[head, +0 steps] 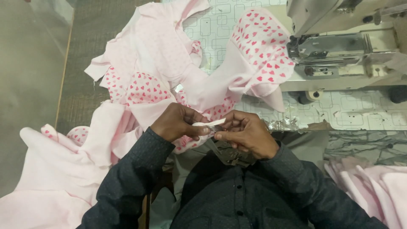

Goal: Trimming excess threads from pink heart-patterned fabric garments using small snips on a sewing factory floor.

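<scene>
Pinch grip from both hands, left hand (180,123) and right hand (246,133), holds small white label strip (210,124); looks light, limp, slippery, best pinched at ends.

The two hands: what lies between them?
In the head view, a small white strip spans between the left hand and right hand, pinched by both.

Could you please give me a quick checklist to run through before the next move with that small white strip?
1. White strip pinched by both hands: ok.
2. Left hand fingers grip its left end: ok.
3. Right hand fingers grip its right end: ok.
4. Strip flat, not twisted: cannot tell.
5. Pink heart-print garment lying beside the sewing machine: ok.
6. Needle area clear: cannot tell.
</scene>
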